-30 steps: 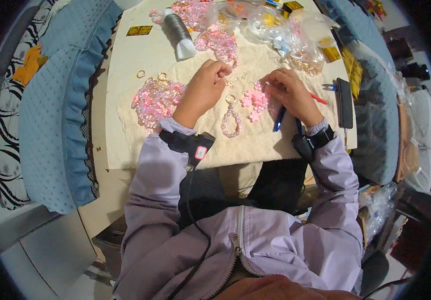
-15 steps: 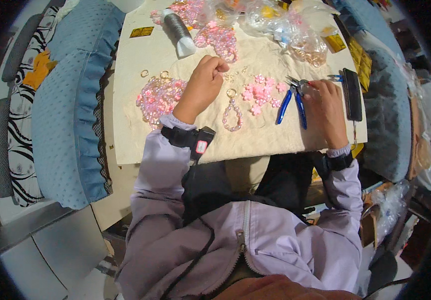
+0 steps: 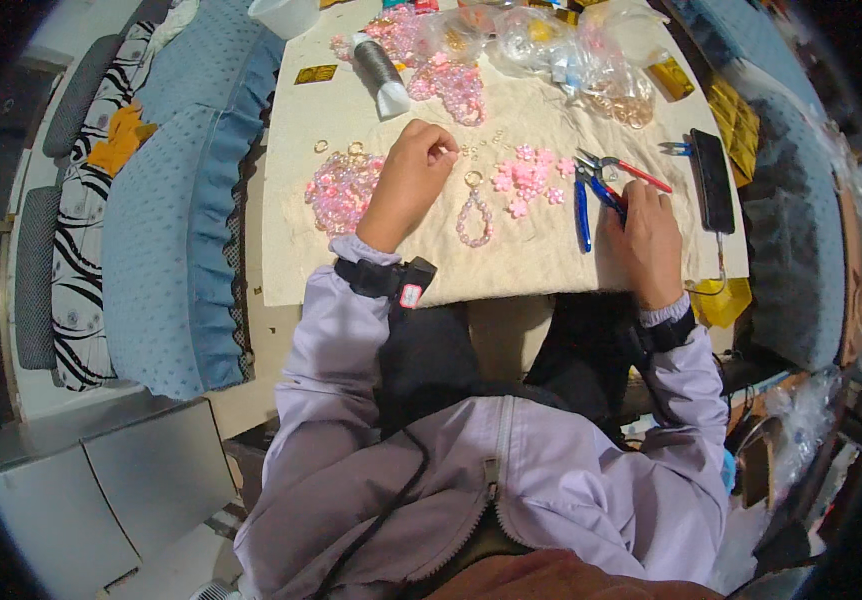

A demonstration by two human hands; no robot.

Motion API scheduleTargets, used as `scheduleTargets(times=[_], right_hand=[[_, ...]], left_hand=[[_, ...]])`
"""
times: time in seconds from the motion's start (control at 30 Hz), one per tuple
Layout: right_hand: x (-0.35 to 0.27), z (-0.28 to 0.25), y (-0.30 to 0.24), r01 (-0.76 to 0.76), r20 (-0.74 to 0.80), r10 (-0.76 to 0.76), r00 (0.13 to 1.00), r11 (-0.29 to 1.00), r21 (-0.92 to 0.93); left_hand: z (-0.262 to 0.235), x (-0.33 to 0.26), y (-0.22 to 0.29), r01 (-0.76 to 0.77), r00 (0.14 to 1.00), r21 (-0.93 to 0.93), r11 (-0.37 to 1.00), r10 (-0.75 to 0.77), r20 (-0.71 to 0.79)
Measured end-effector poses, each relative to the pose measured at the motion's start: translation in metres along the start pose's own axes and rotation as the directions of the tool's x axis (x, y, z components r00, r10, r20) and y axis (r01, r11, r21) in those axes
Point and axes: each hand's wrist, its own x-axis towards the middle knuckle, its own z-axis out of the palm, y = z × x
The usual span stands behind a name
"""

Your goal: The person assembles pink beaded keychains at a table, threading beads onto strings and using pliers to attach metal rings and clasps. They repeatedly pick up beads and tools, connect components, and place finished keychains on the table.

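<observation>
The blue-handled pliers [image 3: 582, 212] lie toward the right side of the cream cloth [image 3: 536, 262], handles spread, their metal nose pointing away from the person. The right hand [image 3: 643, 235] is at their right handle, fingers bent against it; whether the grip is closed around it, I cannot tell. A clean pick-up calls for both handles in the palm before lifting, and for clearing the red-handled tool [image 3: 646, 179], whose metal head lies close against the pliers' nose, so that neither drags the other.

Just left of the pliers sits a cluster of pink flower beads [image 3: 527, 178]; drawing the tool back toward the body should avoid scattering them. Further left lies a beaded loop [image 3: 461, 227] with a gold ring [image 3: 466, 179] at its top, best kept flat and untouched meanwhile.

The left hand [image 3: 419, 168] is curled, fingertips drawn close together beside tiny gold findings [image 3: 472, 152]; whether it pinches one, I cannot tell. Holding it steady there would protect those loose bits. The wrist should also stay off the heap of beaded strands [image 3: 343, 195] to its left, as these could snag.
</observation>
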Motion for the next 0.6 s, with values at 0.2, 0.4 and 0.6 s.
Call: scheduleTargets(times=[0.2,0.4,0.6], right_hand=[[0.001,0.003,0.011,0.107,-0.062,-0.100,0.993,0.987,0.120],[0.006,-0.002,0.026,0.168,-0.043,-0.163,0.986,0.974,0.151],[0.008,-0.007,0.030,0.146,-0.081,-0.134,0.988,0.974,0.170]], left_hand=[[-0.006,-0.014,0.005,0.118,0.993,-0.052,0.992,-0.119,-0.018],[0.001,-0.023,0.001,0.124,0.992,-0.050,0.991,-0.125,-0.001],[0.009,-0.036,-0.007,0.124,0.991,-0.075,0.989,-0.128,-0.050]])
